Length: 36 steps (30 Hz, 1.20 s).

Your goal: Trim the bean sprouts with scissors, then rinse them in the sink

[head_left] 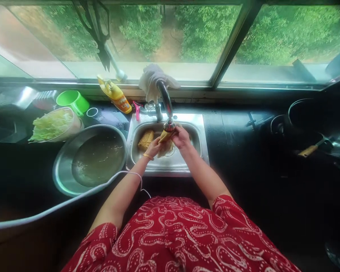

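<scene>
Right now, seen from my head camera, both my hands are over the sink (200, 130), holding a corn cob (165, 136) just under the mouth of the tap (169, 124). My left hand (154, 147) is closed around the lower end of the cob and my right hand (181, 136) grips it from the other side, fingers curled over it. As I judge it, I am rinsing the cob; whether water is running I cannot tell. Turning it under the spout would call for a firm hold with one hand while the other rubs along it.

A second corn cob (146, 139) lies in the sink basin, left of my hands. Just beside the sink on the left stands a wide steel bowl (62, 166) holding murky water. Behind it a pale bowl (75, 126) is heaped with shredded cabbage (49, 126), and a green cup (72, 101) stands near it, its contents hidden. A yellow bottle (116, 96) leans by the window ledge. Far right, a dark pan (337, 141) sits on the counter.
</scene>
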Motion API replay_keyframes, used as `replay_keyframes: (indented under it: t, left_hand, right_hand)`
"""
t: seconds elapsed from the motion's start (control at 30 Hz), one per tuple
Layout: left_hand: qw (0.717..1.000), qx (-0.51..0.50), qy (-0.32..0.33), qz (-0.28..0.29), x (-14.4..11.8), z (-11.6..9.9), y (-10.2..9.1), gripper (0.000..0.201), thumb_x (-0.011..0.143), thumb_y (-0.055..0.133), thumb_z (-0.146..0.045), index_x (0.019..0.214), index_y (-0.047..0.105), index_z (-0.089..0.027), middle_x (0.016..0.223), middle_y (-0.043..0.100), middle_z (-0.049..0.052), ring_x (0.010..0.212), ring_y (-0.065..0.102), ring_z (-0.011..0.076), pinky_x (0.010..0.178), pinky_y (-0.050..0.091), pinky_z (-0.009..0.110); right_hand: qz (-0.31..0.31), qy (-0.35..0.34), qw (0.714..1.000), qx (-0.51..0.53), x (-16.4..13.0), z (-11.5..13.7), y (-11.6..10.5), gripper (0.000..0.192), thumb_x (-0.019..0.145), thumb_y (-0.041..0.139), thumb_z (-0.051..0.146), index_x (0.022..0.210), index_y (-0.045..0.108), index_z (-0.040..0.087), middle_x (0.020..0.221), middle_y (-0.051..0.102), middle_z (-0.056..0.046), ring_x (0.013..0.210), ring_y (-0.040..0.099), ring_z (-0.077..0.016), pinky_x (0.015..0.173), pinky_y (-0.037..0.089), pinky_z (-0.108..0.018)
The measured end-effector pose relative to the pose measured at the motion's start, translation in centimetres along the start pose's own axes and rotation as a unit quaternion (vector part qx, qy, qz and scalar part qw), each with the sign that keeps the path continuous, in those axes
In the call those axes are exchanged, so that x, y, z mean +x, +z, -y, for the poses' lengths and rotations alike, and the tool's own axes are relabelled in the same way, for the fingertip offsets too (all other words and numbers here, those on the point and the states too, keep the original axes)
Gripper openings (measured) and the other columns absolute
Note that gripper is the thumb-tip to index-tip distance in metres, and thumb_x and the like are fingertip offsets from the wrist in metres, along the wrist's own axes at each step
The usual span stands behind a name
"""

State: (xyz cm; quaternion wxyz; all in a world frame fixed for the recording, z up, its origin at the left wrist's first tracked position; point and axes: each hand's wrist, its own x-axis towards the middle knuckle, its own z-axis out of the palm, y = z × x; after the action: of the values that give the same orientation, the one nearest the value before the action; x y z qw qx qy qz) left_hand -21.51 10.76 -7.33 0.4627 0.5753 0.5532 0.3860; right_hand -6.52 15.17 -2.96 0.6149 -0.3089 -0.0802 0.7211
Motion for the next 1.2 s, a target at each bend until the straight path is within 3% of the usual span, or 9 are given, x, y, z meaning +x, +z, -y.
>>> replay_keyframes:
  t: [0.1,0.23,0.33,0.47,0.63,0.8,0.97,1.2]
  left_hand:
    - [0.997,0.013,0.052,-0.051,0.2,-1.5,0.1,0.033,0.08,0.061,-0.04,0.104,0.062,-0.018,0.098,0.066,0.003,0.095,0.059,0.0191,0.089,0.045,0.03]
    - [0.995,0.016,0.03,-0.09,1.0,-3.2,0.6,0.036,0.088,0.048,-0.049,0.084,0.065,-0.017,0.085,0.066,0.004,0.088,0.059,0.02,0.085,0.044,0.031]
    - [0.998,0.013,0.014,-0.052,1.4,-3.8,0.8,0.04,0.084,0.053,-0.053,0.076,0.066,-0.016,0.081,0.066,0.005,0.083,0.059,0.0198,0.081,0.045,0.03]
    - [0.999,-0.03,0.024,0.03,1.2,-4.0,1.1,0.041,0.072,0.068,-0.052,0.087,0.068,-0.014,0.084,0.066,0.004,0.08,0.057,0.0173,0.077,0.044,0.028]
    - [0.995,-0.042,0.009,0.09,1.5,-3.7,0.9,0.045,0.064,0.073,-0.054,0.076,0.067,-0.012,0.073,0.061,0.002,0.072,0.054,0.0148,0.072,0.043,0.027]
    - [0.996,-0.071,0.034,0.044,2.0,-5.0,0.5,0.044,0.063,0.075,-0.052,0.087,0.069,-0.015,0.082,0.065,0.002,0.078,0.056,0.0155,0.075,0.044,0.027]
    - [0.995,-0.093,0.025,0.04,2.1,-7.7,0.6,0.045,0.06,0.077,-0.051,0.084,0.07,-0.014,0.08,0.068,0.004,0.076,0.057,0.0164,0.071,0.045,0.027]
    - [0.991,-0.132,-0.006,-0.02,1.7,-9.8,-0.4,0.043,0.062,0.075,-0.052,0.08,0.067,-0.014,0.073,0.065,0.001,0.067,0.055,0.013,0.061,0.042,0.023]
  right_hand:
    - [-0.027,-0.033,0.999,-0.002,0.4,0.8,0.2,0.011,0.079,0.052,0.011,0.082,0.056,0.022,0.071,0.063,0.004,0.076,0.061,-0.0122,0.076,0.053,-0.026]
    - [-0.003,-0.032,0.995,-0.091,-0.6,1.0,0.1,0.011,0.077,0.061,0.027,0.086,0.057,0.021,0.071,0.062,0.004,0.068,0.058,-0.0122,0.065,0.051,-0.025]
    - [0.021,-0.034,0.988,-0.148,-1.7,0.7,-0.3,0.016,0.069,0.065,0.026,0.082,0.057,0.021,0.07,0.062,0.005,0.065,0.055,-0.0112,0.064,0.048,-0.023]
    - [0.038,-0.046,0.983,-0.172,-2.5,0.4,-0.3,0.013,0.066,0.063,0.022,0.076,0.054,0.021,0.067,0.06,0.005,0.064,0.054,-0.0118,0.065,0.047,-0.024]
    - [0.088,-0.048,0.978,-0.182,-2.8,2.3,0.1,0.014,0.065,0.062,0.027,0.074,0.053,0.021,0.067,0.058,0.004,0.064,0.053,-0.0127,0.064,0.046,-0.026]
    - [0.121,-0.138,0.935,-0.304,-2.5,5.9,-0.7,0.013,0.063,0.057,0.027,0.074,0.056,0.02,0.072,0.058,0.003,0.072,0.052,-0.0136,0.073,0.044,-0.027]
    - [0.097,-0.175,0.899,-0.389,-1.4,7.0,-2.7,0.009,0.059,0.053,0.024,0.065,0.058,0.019,0.069,0.057,0.002,0.071,0.049,-0.0144,0.069,0.041,-0.027]
    - [0.045,-0.165,0.933,-0.315,-0.4,7.1,-5.5,0.007,0.063,0.05,0.028,0.062,0.049,0.021,0.065,0.054,0.004,0.064,0.047,-0.0129,0.063,0.041,-0.026]
